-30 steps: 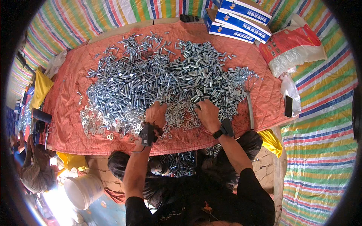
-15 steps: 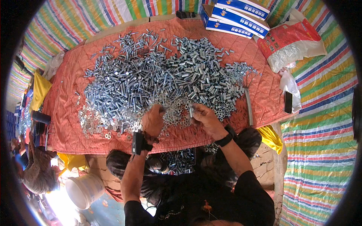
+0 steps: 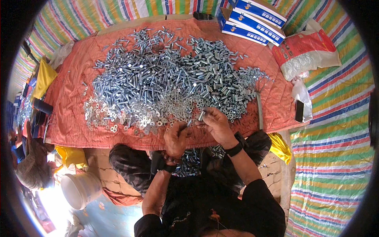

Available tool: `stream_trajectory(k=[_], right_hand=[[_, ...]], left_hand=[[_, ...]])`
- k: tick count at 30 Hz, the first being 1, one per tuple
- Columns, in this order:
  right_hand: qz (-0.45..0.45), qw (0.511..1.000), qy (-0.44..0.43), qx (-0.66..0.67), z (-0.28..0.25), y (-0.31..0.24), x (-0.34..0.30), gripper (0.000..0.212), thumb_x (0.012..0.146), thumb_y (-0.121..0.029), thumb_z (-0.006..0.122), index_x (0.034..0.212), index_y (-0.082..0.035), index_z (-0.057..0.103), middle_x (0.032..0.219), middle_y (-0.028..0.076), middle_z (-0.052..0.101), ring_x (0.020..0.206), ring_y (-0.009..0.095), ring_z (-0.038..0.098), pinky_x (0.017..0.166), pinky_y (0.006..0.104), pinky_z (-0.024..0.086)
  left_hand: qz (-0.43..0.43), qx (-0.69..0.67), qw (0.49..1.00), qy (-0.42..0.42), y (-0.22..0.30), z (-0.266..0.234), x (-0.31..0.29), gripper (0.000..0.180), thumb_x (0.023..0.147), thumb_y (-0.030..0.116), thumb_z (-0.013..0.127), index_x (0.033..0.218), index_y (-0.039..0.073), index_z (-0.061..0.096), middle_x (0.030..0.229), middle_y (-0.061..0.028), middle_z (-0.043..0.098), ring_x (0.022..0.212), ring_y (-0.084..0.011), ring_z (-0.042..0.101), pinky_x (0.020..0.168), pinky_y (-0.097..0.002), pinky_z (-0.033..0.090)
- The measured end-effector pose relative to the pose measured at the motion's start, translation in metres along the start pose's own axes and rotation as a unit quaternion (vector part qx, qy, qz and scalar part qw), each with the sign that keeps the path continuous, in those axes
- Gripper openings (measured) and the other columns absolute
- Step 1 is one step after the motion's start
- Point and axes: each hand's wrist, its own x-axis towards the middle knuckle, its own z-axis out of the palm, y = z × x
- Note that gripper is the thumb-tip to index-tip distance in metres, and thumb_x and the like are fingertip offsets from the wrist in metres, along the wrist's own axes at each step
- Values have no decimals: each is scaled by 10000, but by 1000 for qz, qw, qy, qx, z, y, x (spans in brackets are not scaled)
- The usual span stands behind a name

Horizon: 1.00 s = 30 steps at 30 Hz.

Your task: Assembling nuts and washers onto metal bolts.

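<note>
Makeshift workshop, by my reading. Before me a red quilted cloth (image 3: pixel 71 118) spreads wide, heaped with loose metal bolts (image 3: pixel 134 81), short sleeves (image 3: pixel 223 93) and washers (image 3: pixel 103 114), far more than a household keeps. Striped plastic sheeting (image 3: pixel 331 173) walls me in. Cartons (image 3: pixel 252 21) and a plastic sack (image 3: pixel 306 51) at far right; white bucket (image 3: pixel 75 192) and another person (image 3: pixel 33 170) to my left.

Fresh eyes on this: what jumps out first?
A sprawling heap of shiny metal parts across the red cloth. On its near side, the left hand and right hand nearly meet, the right holding a small metal cylinder. Blue and white boxes sit at the back right.
</note>
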Motion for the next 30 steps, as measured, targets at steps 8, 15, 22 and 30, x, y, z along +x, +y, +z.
stream_trajectory(k=[8, 15, 22, 30], right_hand=[[-103, 881, -109, -448, 16, -16, -15, 267, 975, -48, 598, 1229, -1, 663, 1026, 26, 632, 890, 113, 601, 786, 265, 496], [-111, 880, -110, -449, 23, -11, -14, 235, 913, -39, 670, 1146, -40, 709, 1018, 41, 671, 907, 134, 633, 779, 279, 526], [18, 974, 31, -225, 20, 15, -17, 226, 928, -67, 699, 1144, -2, 688, 955, 47, 701, 834, 120, 657, 776, 256, 534], [5, 984, 78, -159, 14, 38, -16, 225, 914, -104, 728, 1095, 14, 668, 910, 69, 701, 790, 102, 653, 674, 267, 538]], left_hand=[[28, 66, 997, 6, 5, -13, -13, 198, 896, -36, 644, 1092, -42, 672, 873, -145, 737, 783, -192, 728, 693, -324, 583], [190, 213, 958, 13, 6, -25, -18, 229, 844, -49, 681, 1070, -10, 675, 885, -177, 700, 812, -347, 699, 660, -405, 539], [179, 219, 958, 47, 0, -21, -24, 212, 857, -32, 674, 1062, 22, 670, 916, -199, 682, 856, -422, 683, 669, -440, 534], [-15, 87, 996, -5, -11, -18, -35, 186, 853, -39, 642, 1034, -13, 679, 890, -196, 698, 820, -363, 711, 684, -403, 551]])
